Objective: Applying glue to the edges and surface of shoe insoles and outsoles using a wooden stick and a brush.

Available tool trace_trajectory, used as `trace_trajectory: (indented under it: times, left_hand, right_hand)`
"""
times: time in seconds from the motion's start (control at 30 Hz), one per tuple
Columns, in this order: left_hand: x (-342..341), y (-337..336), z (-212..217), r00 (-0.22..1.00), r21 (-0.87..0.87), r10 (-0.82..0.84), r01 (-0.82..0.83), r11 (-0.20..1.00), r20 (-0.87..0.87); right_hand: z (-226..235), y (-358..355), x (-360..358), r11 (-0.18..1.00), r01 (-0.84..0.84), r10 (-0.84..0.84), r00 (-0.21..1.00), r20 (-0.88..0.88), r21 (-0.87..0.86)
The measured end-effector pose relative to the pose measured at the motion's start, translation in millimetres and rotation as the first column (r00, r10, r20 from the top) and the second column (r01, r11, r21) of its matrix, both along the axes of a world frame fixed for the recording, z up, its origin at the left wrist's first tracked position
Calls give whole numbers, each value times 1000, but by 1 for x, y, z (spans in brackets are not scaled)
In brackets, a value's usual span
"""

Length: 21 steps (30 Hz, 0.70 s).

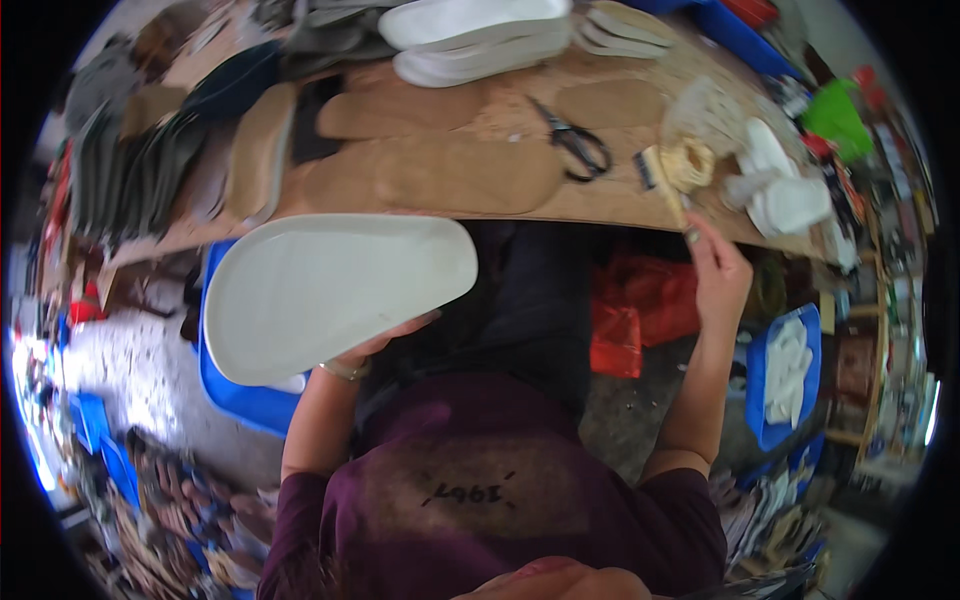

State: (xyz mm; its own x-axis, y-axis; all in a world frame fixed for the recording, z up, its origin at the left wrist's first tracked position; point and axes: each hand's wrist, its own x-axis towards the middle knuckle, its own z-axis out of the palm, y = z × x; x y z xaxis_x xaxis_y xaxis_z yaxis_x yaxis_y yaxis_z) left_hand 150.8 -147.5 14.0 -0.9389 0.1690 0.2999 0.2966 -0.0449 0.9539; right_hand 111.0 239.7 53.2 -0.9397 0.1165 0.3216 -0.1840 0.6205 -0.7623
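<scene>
This is a workshop, apparently one that works on footwear parts: a worn wooden tabletop (510, 112) is crowded with flat brown sole-shaped pieces (470, 175), a stack of thick white ones (480, 55) and a row of dark grey ones (130, 180), with black-handled scissors (565, 130) and a brush (648, 172) among them. Around it, a bare grey floor (165, 360), a blue bin (812, 350) of white pieces (787, 372), heaps of mixed pieces (190, 505) at lower left and a wooden rack (880, 345) along the right side point the same way.
</scene>
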Motion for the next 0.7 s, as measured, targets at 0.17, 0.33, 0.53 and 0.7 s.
trace_trajectory:
  times: [0.17, 0.33, 0.53, 0.7]
  left_hand:
    - [-24, 37, -14, 987, 122, -148, 140, 983, 60]
    - [-49, 70, -10, 959, -14, -279, 281, 960, 56]
    - [-62, 93, -10, 951, 134, -298, 286, 949, 82]
    - [-71, 104, -9, 955, 144, -278, 262, 954, 106]
  right_hand:
    - [34, 81, -24, 832, 258, -288, 957, -14, 491]
    - [31, 113, -69, 778, 204, -252, 968, -2, 594]
    - [41, 112, -111, 649, 79, -222, 971, 90, 756]
    - [38, 114, -121, 597, 8, -193, 972, 134, 802]
